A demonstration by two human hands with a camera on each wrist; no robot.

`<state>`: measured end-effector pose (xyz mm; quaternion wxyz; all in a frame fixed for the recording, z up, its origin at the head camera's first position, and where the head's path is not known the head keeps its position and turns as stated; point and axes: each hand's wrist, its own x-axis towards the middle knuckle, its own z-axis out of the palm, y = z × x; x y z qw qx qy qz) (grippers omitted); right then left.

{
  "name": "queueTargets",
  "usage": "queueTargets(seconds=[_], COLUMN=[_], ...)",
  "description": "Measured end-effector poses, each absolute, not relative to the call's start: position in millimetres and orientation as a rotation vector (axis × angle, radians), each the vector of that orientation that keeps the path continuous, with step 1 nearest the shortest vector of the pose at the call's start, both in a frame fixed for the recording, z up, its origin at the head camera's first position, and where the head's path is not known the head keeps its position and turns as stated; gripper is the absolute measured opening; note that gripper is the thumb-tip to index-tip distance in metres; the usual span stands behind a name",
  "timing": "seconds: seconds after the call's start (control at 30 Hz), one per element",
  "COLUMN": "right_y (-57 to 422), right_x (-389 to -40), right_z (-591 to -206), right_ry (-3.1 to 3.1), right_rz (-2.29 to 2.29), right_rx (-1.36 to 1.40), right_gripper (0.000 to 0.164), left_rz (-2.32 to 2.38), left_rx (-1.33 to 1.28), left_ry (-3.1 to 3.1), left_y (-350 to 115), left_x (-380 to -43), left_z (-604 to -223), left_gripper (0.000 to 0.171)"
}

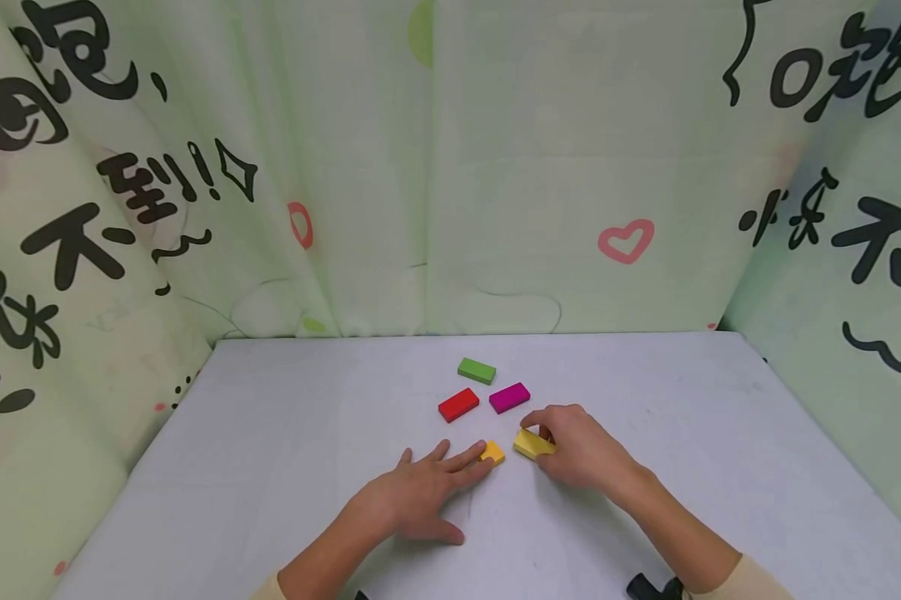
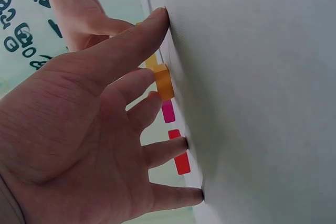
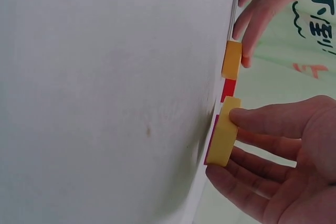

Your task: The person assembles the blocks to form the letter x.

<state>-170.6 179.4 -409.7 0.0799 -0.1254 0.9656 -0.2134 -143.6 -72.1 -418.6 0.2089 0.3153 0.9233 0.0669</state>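
Observation:
Spread over the white table, my left hand [image 1: 431, 496] touches an orange block [image 1: 493, 452] with its index and middle fingertips. In the left wrist view those fingertips meet the orange block [image 2: 164, 82] while the thumb and the other fingers reach the tabletop. To the right, my right hand [image 1: 588, 446] pinches a yellow block [image 1: 533, 444] between thumb and fingers. The right wrist view shows the thumb on one face of the yellow block [image 3: 224, 132] and a fingertip at its lower end. A small gap separates the yellow and orange blocks.
Beyond the hands lie a red block [image 1: 459, 405], a magenta block [image 1: 509, 397] and a green block [image 1: 477, 371], apart from one another. The white table [image 1: 307, 400] ends at a pale green printed curtain [image 1: 510, 167] behind and at both sides.

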Motion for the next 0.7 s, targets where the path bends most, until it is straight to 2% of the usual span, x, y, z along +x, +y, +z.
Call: queueTargets(seconds=[0.7], right_y=[173], right_x=[-159], right_z=[-408], right_ry=[2.817], right_rz=[-0.641], right_rx=[-0.384], right_gripper=[0.037], left_rz=[0.191], left_rx=[0.883], left_ry=[2.569], left_y=[-73], left_x=[-145], left_z=[-421], left_gripper=[0.094])
